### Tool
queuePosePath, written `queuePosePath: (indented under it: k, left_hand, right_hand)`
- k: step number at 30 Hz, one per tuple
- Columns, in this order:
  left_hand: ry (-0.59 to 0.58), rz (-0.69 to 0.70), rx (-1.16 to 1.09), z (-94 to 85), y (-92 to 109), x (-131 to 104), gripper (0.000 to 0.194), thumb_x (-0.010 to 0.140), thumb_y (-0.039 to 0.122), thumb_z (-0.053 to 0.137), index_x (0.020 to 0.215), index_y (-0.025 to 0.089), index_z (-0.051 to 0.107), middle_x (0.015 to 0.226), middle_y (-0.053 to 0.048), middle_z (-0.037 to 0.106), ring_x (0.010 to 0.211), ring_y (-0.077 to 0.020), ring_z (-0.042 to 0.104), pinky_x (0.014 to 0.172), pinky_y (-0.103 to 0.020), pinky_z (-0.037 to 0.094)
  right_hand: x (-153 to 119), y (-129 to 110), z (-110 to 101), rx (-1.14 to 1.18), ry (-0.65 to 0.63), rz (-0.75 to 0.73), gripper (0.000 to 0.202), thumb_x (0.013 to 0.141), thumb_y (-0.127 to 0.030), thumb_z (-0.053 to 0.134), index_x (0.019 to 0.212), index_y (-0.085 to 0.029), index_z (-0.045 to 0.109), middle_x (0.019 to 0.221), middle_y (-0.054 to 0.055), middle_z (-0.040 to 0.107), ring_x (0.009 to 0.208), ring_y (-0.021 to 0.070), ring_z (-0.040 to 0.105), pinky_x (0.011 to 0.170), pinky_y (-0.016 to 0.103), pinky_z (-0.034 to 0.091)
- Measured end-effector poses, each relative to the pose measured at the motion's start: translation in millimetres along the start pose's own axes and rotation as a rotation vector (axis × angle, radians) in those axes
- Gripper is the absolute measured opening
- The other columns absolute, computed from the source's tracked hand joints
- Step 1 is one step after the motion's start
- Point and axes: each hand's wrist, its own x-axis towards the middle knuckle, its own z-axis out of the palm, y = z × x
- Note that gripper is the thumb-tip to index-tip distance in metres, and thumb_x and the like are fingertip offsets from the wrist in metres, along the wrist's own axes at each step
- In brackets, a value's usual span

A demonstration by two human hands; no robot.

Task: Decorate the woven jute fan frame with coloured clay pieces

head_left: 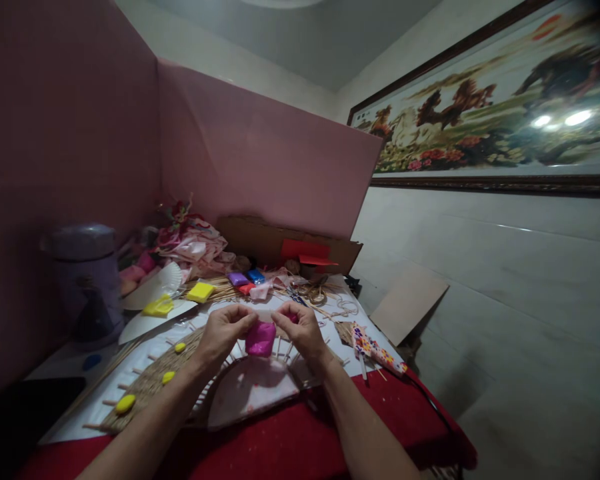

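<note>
Both hands are raised over the middle of the work surface, pinching a small magenta packet of modelling clay (261, 339). My left hand (229, 328) grips its upper left corner between thumb and fingers. Clear wrapper appears to stretch from there to my right hand (304, 331), whose thumb and fingers are pinched together, with a bit of magenta showing beside them. Below lies a half-round fan shape (253, 393) with pale, spotted cloth. A woven twine piece (150, 387) with projecting sticks lies left, partly hidden by my left forearm; yellow clay pieces (125, 404) sit on it.
Yellow (201, 291), purple (238, 279) and blue (255, 276) packets lie at the back near thin sticks. A lilac tumbler (85, 287) stands left. A flower-patterned glue gun (380, 350) with a cord rests right. Pink panels (265, 157) and cardboard (250, 240) border the back.
</note>
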Motion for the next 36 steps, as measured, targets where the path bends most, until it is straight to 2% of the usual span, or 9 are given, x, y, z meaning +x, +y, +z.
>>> queuePosePath:
  k: [8, 12, 18, 21, 23, 26, 28, 33, 36]
  left_hand:
    - [0.002, -0.022, -0.039, -1.9, -4, 1, 0.029, 0.060, 0.036, 0.076, 0.068, 0.012, 0.063, 0.061, -0.002, 0.065, 0.054, -0.0114, 0.058, 0.055, -0.023, 0.045]
    - [0.032, -0.033, -0.029, -0.9, -7, 2, 0.031, 0.058, 0.038, 0.077, 0.067, 0.012, 0.063, 0.055, 0.000, 0.063, 0.046, -0.0087, 0.052, 0.046, -0.019, 0.039]
    - [0.213, -0.063, -0.127, -9.0, -14, 12, 0.039, 0.046, 0.038, 0.082, 0.065, 0.011, 0.063, 0.052, 0.001, 0.061, 0.043, -0.0076, 0.050, 0.043, -0.019, 0.039]
    - [0.225, -0.071, -0.146, -9.6, -13, 13, 0.041, 0.043, 0.037, 0.083, 0.066, 0.010, 0.063, 0.052, 0.000, 0.061, 0.043, -0.0077, 0.051, 0.043, -0.019, 0.039]
    - [0.230, -0.069, -0.138, -8.1, -10, 12, 0.041, 0.043, 0.037, 0.083, 0.065, 0.009, 0.063, 0.052, 0.000, 0.062, 0.044, -0.0075, 0.051, 0.044, -0.018, 0.039]
    - [0.247, -0.071, -0.121, -6.2, -6, 8, 0.040, 0.044, 0.037, 0.083, 0.065, 0.010, 0.062, 0.052, 0.000, 0.062, 0.045, -0.0078, 0.052, 0.044, -0.018, 0.039]
    - [0.255, -0.071, -0.113, -6.2, -5, 7, 0.041, 0.044, 0.037, 0.083, 0.065, 0.010, 0.062, 0.052, 0.000, 0.062, 0.044, -0.0080, 0.052, 0.044, -0.019, 0.039]
    - [0.265, -0.060, -0.094, -7.9, -6, 9, 0.041, 0.044, 0.039, 0.082, 0.065, 0.011, 0.062, 0.053, 0.000, 0.062, 0.046, -0.0090, 0.053, 0.045, -0.020, 0.041]
    - [0.281, -0.049, -0.089, -7.4, -5, 10, 0.040, 0.043, 0.039, 0.082, 0.064, 0.011, 0.062, 0.052, 0.000, 0.061, 0.045, -0.0078, 0.051, 0.045, -0.019, 0.040]
  right_hand:
    - [2, 4, 0, 0.068, 0.008, 0.040, 0.026, 0.073, -0.037, 0.065, 0.062, -0.016, 0.053, 0.051, -0.006, 0.040, 0.044, 0.0056, 0.030, 0.040, 0.019, 0.025]
    - [5, 14, 0, 0.053, 0.056, 0.069, 0.032, 0.077, -0.047, 0.060, 0.071, -0.016, 0.054, 0.053, -0.006, 0.043, 0.039, 0.0045, 0.032, 0.035, 0.018, 0.026]
    - [10, 14, -1, 0.288, 0.292, 0.135, 0.037, 0.070, -0.047, 0.068, 0.086, -0.017, 0.053, 0.070, -0.002, 0.057, 0.054, 0.0097, 0.057, 0.041, 0.019, 0.047]
    - [10, 8, 0, 0.477, 0.227, 0.159, 0.043, 0.063, -0.038, 0.076, 0.092, -0.017, 0.053, 0.085, 0.002, 0.063, 0.077, 0.0156, 0.065, 0.060, 0.026, 0.056]
    - [9, 7, 0, 0.513, 0.159, 0.185, 0.044, 0.061, -0.037, 0.078, 0.091, -0.016, 0.054, 0.078, 0.002, 0.064, 0.065, 0.0146, 0.065, 0.050, 0.024, 0.054]
    - [8, 8, 0, 0.549, 0.082, 0.219, 0.037, 0.064, -0.040, 0.076, 0.080, -0.015, 0.054, 0.058, -0.003, 0.059, 0.036, 0.0049, 0.045, 0.028, 0.014, 0.033]
    - [7, 8, 0, 0.628, 0.046, 0.242, 0.034, 0.067, -0.042, 0.074, 0.076, -0.014, 0.055, 0.055, -0.005, 0.056, 0.032, 0.0007, 0.034, 0.027, 0.011, 0.024]
    - [6, 1, -2, 0.807, 0.020, 0.280, 0.033, 0.076, -0.042, 0.066, 0.090, -0.013, 0.061, 0.074, 0.004, 0.065, 0.061, 0.0117, 0.061, 0.049, 0.021, 0.049]
    - [6, 0, -5, 0.792, 0.014, 0.285, 0.033, 0.071, -0.033, 0.072, 0.095, -0.013, 0.062, 0.085, 0.007, 0.068, 0.074, 0.0159, 0.066, 0.061, 0.025, 0.052]
